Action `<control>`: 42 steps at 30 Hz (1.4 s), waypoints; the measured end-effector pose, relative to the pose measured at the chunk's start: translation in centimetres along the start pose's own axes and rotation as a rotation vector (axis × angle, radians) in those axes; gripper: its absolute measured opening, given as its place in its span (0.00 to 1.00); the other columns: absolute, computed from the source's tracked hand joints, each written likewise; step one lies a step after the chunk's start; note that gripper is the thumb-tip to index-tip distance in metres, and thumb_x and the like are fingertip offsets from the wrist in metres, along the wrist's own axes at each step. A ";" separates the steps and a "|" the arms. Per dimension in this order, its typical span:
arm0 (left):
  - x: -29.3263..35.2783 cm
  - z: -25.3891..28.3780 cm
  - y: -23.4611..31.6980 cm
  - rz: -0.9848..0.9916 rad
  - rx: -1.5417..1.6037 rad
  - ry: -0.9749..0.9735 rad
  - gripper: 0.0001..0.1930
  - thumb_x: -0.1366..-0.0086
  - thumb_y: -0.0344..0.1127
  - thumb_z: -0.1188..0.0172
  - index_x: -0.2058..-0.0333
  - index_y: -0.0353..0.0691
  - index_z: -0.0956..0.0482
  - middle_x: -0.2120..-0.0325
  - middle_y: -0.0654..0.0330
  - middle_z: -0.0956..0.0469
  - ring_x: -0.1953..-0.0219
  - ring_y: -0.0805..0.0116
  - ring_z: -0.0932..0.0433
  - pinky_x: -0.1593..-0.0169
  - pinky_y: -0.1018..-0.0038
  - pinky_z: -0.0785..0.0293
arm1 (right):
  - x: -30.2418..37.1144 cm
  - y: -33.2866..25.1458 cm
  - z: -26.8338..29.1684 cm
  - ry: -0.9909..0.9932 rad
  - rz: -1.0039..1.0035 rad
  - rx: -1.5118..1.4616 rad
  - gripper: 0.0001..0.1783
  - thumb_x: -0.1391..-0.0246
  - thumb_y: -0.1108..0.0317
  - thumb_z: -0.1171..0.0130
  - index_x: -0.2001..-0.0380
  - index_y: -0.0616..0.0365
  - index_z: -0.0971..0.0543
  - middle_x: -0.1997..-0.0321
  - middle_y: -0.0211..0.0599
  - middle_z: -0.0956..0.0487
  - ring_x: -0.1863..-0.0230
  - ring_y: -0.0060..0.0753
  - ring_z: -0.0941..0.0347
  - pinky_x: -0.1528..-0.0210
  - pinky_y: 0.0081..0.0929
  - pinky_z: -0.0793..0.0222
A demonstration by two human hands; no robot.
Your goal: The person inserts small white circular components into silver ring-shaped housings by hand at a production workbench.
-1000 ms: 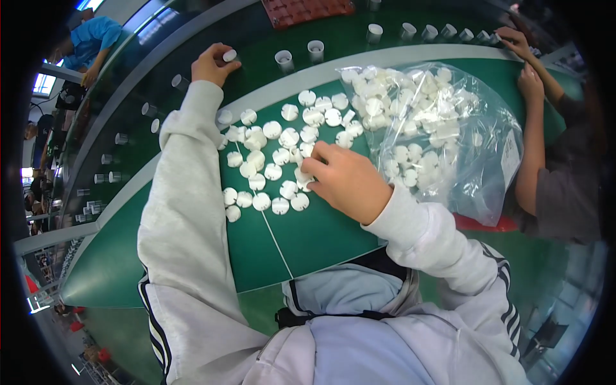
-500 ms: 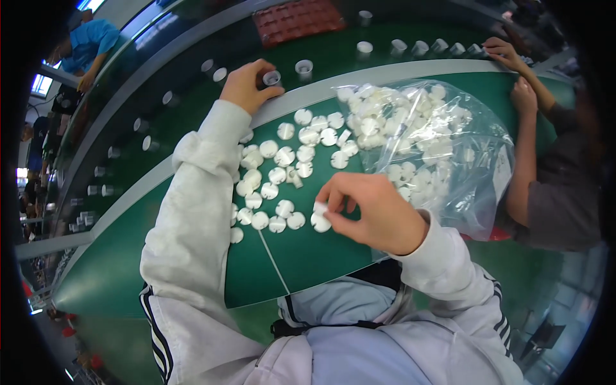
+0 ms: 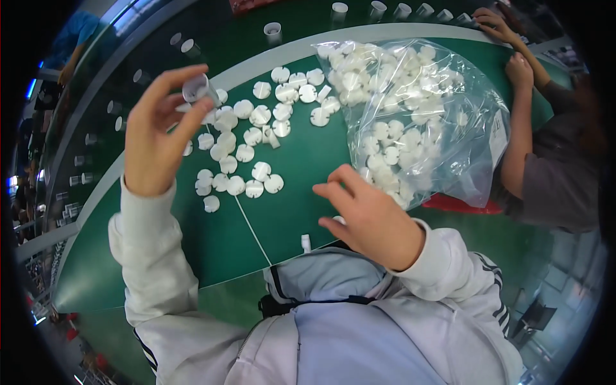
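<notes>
Up at the left, my left hand (image 3: 157, 128) is closed on a small white plastic cup (image 3: 194, 88), pinched between thumb and fingers, its open mouth showing. My right hand (image 3: 375, 221) hovers over the front of the green table (image 3: 308, 192), fingers apart with nothing in them. Below its fingertips, at the table's front edge, is a small white plastic piece (image 3: 305, 242). Another white piece (image 3: 339, 220) is mostly hidden by the right thumb. Between my hands lie several loose white notched discs (image 3: 255, 188), some overlapping, a few tipped on their sides.
A clear plastic bag (image 3: 475, 147) full of white discs lies on the right. Behind the table, a dark green conveyor (image 3: 301, 19) carries more white cups (image 3: 273, 31) in a spaced row. At the right, another person's hand (image 3: 497, 27) reaches to the cups.
My left hand has lifted the cup off the conveyor and brought it back over the table's left side. My right hand has let go of a white disc, opened and moved slightly nearer me.
</notes>
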State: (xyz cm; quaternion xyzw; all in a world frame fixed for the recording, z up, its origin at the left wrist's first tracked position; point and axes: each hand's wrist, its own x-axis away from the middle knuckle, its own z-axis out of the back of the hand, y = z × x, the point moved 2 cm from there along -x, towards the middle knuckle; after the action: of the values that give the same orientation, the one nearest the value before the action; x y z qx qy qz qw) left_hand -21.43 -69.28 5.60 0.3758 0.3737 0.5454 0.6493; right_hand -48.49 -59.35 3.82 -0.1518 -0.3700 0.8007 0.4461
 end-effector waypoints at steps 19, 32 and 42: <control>13.8 -8.9 1.3 0.102 0.510 0.042 0.25 0.46 0.15 0.39 0.47 0.29 0.26 0.53 0.52 0.28 0.54 0.65 0.23 0.53 0.74 0.26 | 1.9 3.4 -1.2 0.012 0.009 -0.090 0.14 0.55 0.84 0.35 0.66 0.63 0.28 0.62 0.40 0.30 0.69 0.37 0.25 0.69 0.30 0.28; 13.3 -11.8 0.9 0.070 0.374 -0.051 0.18 0.41 0.19 0.40 0.50 0.34 0.22 0.56 0.56 0.22 0.66 0.75 0.24 0.68 0.80 0.29 | 1.8 2.4 -0.2 0.261 -0.031 -0.469 0.14 0.51 0.86 0.38 0.59 0.66 0.21 0.61 0.37 0.26 0.66 0.22 0.26 0.67 0.18 0.28; 12.5 -11.8 1.3 -0.069 0.472 -0.022 0.16 0.42 0.18 0.41 0.54 0.34 0.21 0.51 0.51 0.22 0.64 0.69 0.23 0.67 0.78 0.27 | 0.6 0.6 0.0 0.263 0.064 -0.901 0.20 0.51 0.85 0.34 0.53 0.64 0.20 0.54 0.43 0.25 0.58 0.28 0.24 0.54 0.24 0.27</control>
State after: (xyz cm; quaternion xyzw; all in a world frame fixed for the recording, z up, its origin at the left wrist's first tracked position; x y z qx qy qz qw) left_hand -30.98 -55.81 0.62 0.5100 0.4963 0.4164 0.5658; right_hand -49.12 -59.06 3.43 -0.4418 -0.6161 0.5476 0.3542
